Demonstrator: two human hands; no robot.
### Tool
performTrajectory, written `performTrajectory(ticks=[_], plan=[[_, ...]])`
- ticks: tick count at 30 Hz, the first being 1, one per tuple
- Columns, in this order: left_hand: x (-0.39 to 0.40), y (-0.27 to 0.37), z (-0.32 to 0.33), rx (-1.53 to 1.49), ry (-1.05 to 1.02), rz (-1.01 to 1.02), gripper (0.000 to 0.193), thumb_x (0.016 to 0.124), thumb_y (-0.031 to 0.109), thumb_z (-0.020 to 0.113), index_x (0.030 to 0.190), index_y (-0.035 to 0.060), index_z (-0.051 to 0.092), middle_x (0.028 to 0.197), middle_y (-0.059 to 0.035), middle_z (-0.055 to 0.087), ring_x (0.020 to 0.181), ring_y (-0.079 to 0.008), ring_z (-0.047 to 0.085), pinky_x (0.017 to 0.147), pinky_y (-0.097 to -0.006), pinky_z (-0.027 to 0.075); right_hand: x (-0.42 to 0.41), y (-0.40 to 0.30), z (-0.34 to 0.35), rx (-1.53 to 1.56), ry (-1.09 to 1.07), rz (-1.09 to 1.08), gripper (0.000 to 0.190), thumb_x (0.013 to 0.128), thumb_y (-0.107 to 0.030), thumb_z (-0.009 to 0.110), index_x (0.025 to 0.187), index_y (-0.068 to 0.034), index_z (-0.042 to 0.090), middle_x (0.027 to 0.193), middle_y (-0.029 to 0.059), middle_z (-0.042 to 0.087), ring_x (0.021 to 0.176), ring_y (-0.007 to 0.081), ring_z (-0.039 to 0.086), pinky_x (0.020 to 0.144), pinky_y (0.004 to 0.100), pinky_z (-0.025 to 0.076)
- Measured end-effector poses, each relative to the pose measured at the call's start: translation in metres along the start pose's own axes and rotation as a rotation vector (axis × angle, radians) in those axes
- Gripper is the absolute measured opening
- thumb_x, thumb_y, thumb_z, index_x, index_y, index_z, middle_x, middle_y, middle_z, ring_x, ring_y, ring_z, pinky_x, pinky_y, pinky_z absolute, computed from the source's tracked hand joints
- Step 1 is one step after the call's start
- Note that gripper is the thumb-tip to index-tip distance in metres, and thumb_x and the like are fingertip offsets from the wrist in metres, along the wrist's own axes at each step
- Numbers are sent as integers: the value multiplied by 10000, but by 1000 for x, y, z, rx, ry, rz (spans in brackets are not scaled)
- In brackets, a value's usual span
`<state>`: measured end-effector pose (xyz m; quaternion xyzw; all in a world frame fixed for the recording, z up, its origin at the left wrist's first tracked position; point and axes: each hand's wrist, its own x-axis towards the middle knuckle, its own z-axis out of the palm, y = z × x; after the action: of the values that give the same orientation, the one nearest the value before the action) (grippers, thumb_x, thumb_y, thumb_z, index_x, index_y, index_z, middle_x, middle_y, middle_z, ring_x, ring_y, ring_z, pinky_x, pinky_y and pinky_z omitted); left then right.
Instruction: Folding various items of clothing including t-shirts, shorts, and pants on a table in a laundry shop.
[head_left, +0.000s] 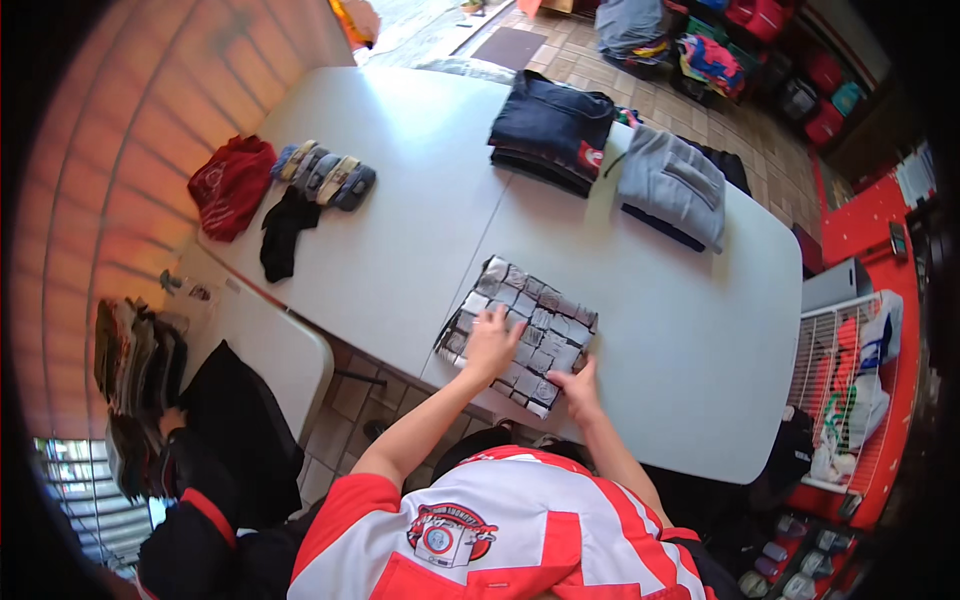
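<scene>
A folded grey, white and black patterned garment (536, 326) lies at the near edge of the white table (660, 360). My left hand (493, 345) rests on top of its left part with the fingers apart. At the garment's near right side is my right hand (579, 386), its thumb on top and its fingers at the edge, partly hidden. Beyond the garment stand a stack of folded dark clothes (555, 124) and, to its right, a folded grey garment (673, 180) on a dark one.
Rolled socks (330, 174), a black cloth (287, 229) and a red garment (231, 187) lie at the table's left. A co-worker in dark sleeves (214, 510) handles black cloth by hanging clothes at lower left. A white wire basket (840, 390) stands at right.
</scene>
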<state>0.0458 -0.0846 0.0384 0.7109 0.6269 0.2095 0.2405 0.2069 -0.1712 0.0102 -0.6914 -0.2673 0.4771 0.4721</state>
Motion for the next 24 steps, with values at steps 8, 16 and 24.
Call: performTrajectory(ticks=[8, 16, 24], plan=[[85, 50, -42, -1584, -882, -585, 879, 662, 795, 306, 1157, 84, 454, 1025, -145, 532, 885, -255, 537, 817, -410, 410, -23, -186, -10, -475, -366, -518, 493, 565, 20, 510, 1056, -22, 495, 799, 69, 526, 685, 161, 504, 666, 274, 429], [94, 16, 32, -1038, -562, -453, 346, 726, 169, 655, 979, -47, 561, 854, -98, 616, 738, -167, 587, 679, -301, 479, -35, -96, -38, -1154, -439, -778, 461, 591, 1, 571, 1034, -125, 572, 833, 114, 495, 778, 284, 532, 665, 362, 444], [20, 50, 60, 13, 221, 361, 532, 738, 193, 602, 1214, 49, 414, 1309, -180, 334, 1220, -342, 289, 989, -456, 231, 14, -17, -34, -914, 37, -782, 454, 783, -235, 544, 1184, -40, 459, 1254, 166, 411, 1150, 323, 386, 959, 397, 308]])
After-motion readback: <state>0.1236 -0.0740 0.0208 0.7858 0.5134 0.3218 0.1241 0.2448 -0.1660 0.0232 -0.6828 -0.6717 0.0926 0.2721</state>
